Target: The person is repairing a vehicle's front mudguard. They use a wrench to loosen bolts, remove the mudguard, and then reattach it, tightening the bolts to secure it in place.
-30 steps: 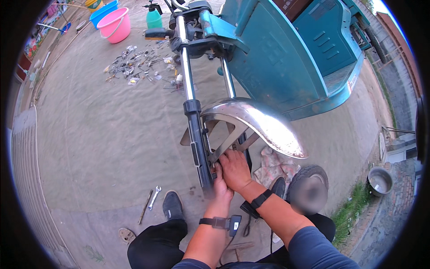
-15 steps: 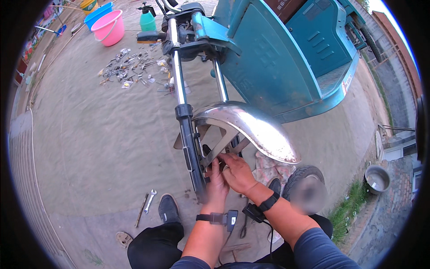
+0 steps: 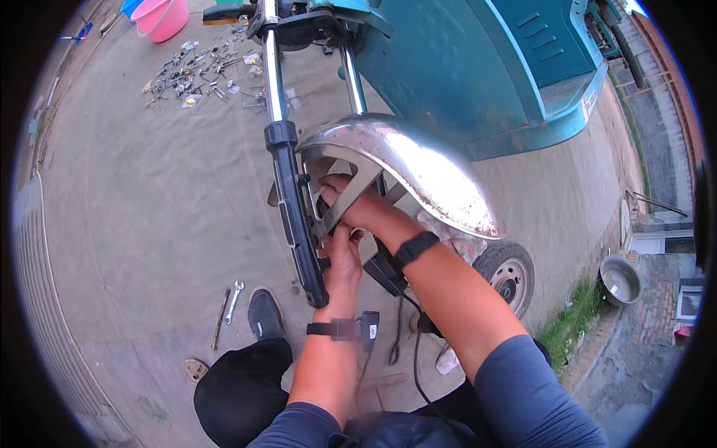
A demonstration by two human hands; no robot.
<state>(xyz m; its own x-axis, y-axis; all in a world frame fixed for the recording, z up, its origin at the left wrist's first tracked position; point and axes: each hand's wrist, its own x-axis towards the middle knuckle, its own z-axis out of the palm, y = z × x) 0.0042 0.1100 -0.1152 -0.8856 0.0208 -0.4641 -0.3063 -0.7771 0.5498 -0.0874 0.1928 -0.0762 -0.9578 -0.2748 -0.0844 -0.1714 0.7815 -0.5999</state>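
Note:
The vehicle's front fork stands before me, with a dark lower tube (image 3: 293, 213) on its left side and a shiny metal mudguard (image 3: 437, 168) between the legs. My left hand (image 3: 343, 257) is beside the lower fork tube, its fingers closed around something small that I cannot make out. Under the mudguard, my right hand (image 3: 362, 209) reaches in behind a flat metal stay (image 3: 348, 197). Its fingers are curled and partly covered by the stay, so what they grip is hidden. Both wrists carry black straps with small devices.
The teal vehicle body (image 3: 455, 82) stands behind the fork. A wheel (image 3: 511, 281) lies to the right, near a metal basin (image 3: 621, 281). A wrench (image 3: 235, 302) and a thin rod (image 3: 220, 319) lie left of my foot. Loose hardware (image 3: 198, 75) and a pink bucket (image 3: 163, 19) are farther off.
My right hand has moved away from my left hand, farther in under the mudguard behind the stay. My left hand stays low by the fork tube. The whole view has shifted.

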